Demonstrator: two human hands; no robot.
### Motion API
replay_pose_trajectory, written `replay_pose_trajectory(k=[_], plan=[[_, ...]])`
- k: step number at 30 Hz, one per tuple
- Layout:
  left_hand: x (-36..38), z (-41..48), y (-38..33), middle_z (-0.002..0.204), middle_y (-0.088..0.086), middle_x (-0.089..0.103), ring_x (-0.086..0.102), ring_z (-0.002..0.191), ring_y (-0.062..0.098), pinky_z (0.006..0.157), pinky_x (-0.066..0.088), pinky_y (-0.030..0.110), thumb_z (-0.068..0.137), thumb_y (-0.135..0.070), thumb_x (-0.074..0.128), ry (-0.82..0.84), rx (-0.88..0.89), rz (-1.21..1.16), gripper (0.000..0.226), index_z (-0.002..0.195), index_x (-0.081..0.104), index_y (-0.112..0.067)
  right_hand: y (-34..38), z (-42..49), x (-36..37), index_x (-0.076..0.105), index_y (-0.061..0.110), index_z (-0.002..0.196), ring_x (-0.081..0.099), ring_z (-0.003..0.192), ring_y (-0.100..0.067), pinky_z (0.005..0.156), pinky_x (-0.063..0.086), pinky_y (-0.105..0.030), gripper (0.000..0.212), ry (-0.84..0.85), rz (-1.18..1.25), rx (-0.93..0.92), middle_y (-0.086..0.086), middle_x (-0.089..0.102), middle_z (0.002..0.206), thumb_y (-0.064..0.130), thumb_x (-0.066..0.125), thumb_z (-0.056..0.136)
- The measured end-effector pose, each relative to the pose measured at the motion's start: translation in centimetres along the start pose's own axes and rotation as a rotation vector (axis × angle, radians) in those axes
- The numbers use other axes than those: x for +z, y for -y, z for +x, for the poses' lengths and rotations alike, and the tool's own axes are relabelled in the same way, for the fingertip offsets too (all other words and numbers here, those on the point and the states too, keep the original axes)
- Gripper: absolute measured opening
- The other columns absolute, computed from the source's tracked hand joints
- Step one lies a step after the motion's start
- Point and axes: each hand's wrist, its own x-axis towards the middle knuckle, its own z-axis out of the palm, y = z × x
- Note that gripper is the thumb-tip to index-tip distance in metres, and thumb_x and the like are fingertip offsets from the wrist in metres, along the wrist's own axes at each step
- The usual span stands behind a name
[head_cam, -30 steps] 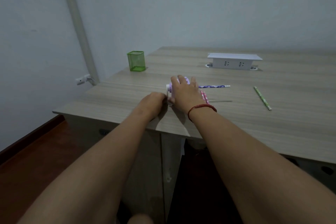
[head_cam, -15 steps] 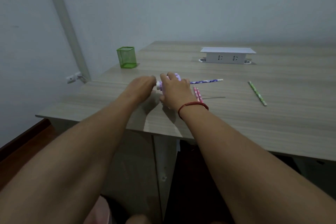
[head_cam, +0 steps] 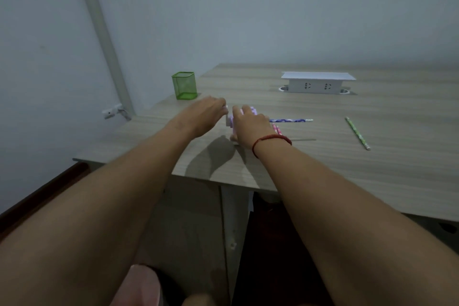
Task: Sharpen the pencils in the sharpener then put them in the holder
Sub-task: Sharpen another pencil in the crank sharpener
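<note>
Nearest, two bare forearms reach out over the front edge of the bench (head_cam: 347, 171), the right wrist wearing a red string bracelet (head_cam: 272, 140). The right hand (head_cam: 250, 126) is clamped over the purple sharpener (head_cam: 231, 120), fingers curled across its top and pressing it to the bench. Just beside it, the left hand (head_cam: 208, 114) has its fingers curled round the small white crank (head_cam: 226, 107) at the sharpener's left end. A purple patterned pencil (head_cam: 290, 121) sticks out to the right from under the right hand, apparently fed into the sharpener. Two pink pencils (head_cam: 276, 129) lie partly under that wrist. A green pencil (head_cam: 357, 133) lies well apart to the right.

This looks like the cranking step. To do it well, the right hand should bear straight down so the body does not slide or twist, while the left turns the crank in even circles. The pencil needs to stay level and fully seated.

Farther back, the green mesh holder (head_cam: 184, 85) stands at the left corner, with no pencils showing in it. A white socket box (head_cam: 315, 83) sits farther right.
</note>
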Motion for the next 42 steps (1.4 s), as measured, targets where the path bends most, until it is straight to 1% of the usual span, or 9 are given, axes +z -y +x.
replay_pose_trajectory(k=[4, 9, 18, 21, 27, 31, 34, 38, 42], plan=[[-0.6, -1.2, 0.0, 0.094, 0.017, 0.065, 0.055, 0.093, 0.032, 0.088, 0.047, 0.045, 0.101, -0.011, 0.039, 0.035, 0.005, -0.003, 0.020, 0.098, 0.058, -0.006, 0.4, 0.2, -0.1, 0.038, 0.014, 0.137, 0.040, 0.133, -0.028, 0.101, 0.043, -0.048, 0.053, 0.001, 0.023, 0.024, -0.010, 0.040, 0.143, 0.026, 0.061, 0.091], [0.2, -3.2, -1.1, 0.094, 0.016, 0.065, 0.061, 0.084, 0.032, 0.072, 0.049, 0.040, 0.098, -0.005, 0.043, 0.070, -0.024, 0.003, 0.017, 0.102, 0.059, -0.007, 0.8, 0.2, 0.3, 0.033, 0.013, 0.142, 0.043, 0.131, -0.030, 0.101, 0.042, -0.049, 0.056, -0.016, -0.019, 0.062, -0.012, 0.037, 0.146, 0.023, 0.058, 0.093], [0.8, -3.5, -1.6, 0.105, 0.017, 0.067, 0.063, 0.092, 0.033, 0.076, 0.050, 0.040, 0.098, -0.008, 0.045, 0.050, -0.058, -0.021, 0.019, 0.109, 0.060, -0.006, 0.8, 0.2, 0.8, 0.026, 0.013, 0.145, 0.045, 0.129, -0.034, 0.105, 0.038, -0.049, 0.072, -0.014, 0.034, 0.062, -0.010, 0.034, 0.147, 0.034, 0.062, 0.087], [1.0, -3.5, -1.7, 0.106, 0.017, 0.066, 0.063, 0.093, 0.032, 0.075, 0.048, 0.037, 0.098, -0.010, 0.046, 0.037, -0.079, -0.031, 0.020, 0.111, 0.060, -0.006, 0.7, 0.3, 0.6, 0.031, 0.014, 0.143, 0.043, 0.130, -0.034, 0.106, 0.037, -0.049, 0.066, -0.004, 0.058, 0.057, -0.009, 0.035, 0.146, 0.034, 0.061, 0.087], [3.3, -4.7, -2.3, 0.111, 0.014, 0.064, 0.061, 0.101, 0.030, 0.083, 0.045, 0.037, 0.095, -0.017, 0.046, 0.171, -0.120, -0.048, 0.022, 0.106, 0.063, -0.007, 0.3, -0.3, 0.7, 0.037, 0.016, 0.137, 0.039, 0.134, -0.031, 0.107, 0.035, -0.049, 0.055, -0.057, 0.086, -0.026, -0.005, 0.038, 0.144, 0.027, 0.059, 0.087], [3.6, -2.8, -0.8, 0.113, 0.011, 0.062, 0.059, 0.104, 0.027, 0.088, 0.046, 0.036, 0.092, -0.016, 0.050, 0.234, -0.127, -0.022, 0.023, 0.110, 0.063, -0.011, -0.3, 0.0, 0.5, 0.035, 0.017, 0.142, 0.025, 0.143, -0.042, 0.117, 0.020, -0.056, 0.056, -0.045, 0.095, -0.035, -0.004, 0.034, 0.150, 0.034, 0.054, 0.093], [4.4, -1.6, -0.6, 0.109, 0.009, 0.065, 0.061, 0.099, 0.025, 0.083, 0.045, 0.034, 0.090, -0.018, 0.055, 0.273, -0.149, 0.012, 0.018, 0.104, 0.066, -0.015, -0.7, -0.2, 0.6, 0.033, 0.018, 0.143, 0.017, 0.144, -0.047, 0.114, 0.022, -0.058, 0.064, -0.026, 0.124, -0.038, -0.002, 0.030, 0.153, 0.038, 0.062, 0.089], [3.3, 1.2, 0.5, 0.110, 0.014, 0.066, 0.062, 0.101, 0.034, 0.082, 0.048, 0.038, 0.094, -0.015, 0.047, 0.230, -0.152, 0.090, 0.022, 0.107, 0.065, -0.010, -0.7, -0.4, 0.7, 0.030, 0.020, 0.146, 0.020, 0.143, -0.046, 0.114, 0.024, -0.057, 0.067, -0.009, 0.128, -0.044, -0.002, 0.029, 0.154, 0.035, 0.062, 0.089], [1.0, 3.6, 1.6, 0.108, 0.014, 0.065, 0.061, 0.101, 0.034, 0.088, 0.047, 0.040, 0.101, -0.016, 0.039, 0.120, -0.035, 0.099, 0.026, 0.108, 0.063, -0.008, -0.8, -0.1, 0.3, 0.037, 0.016, 0.139, 0.043, 0.127, -0.036, 0.105, 0.037, -0.049, 0.055, -0.038, 0.112, -0.023, -0.004, 0.039, 0.145, 0.026, 0.061, 0.090]])
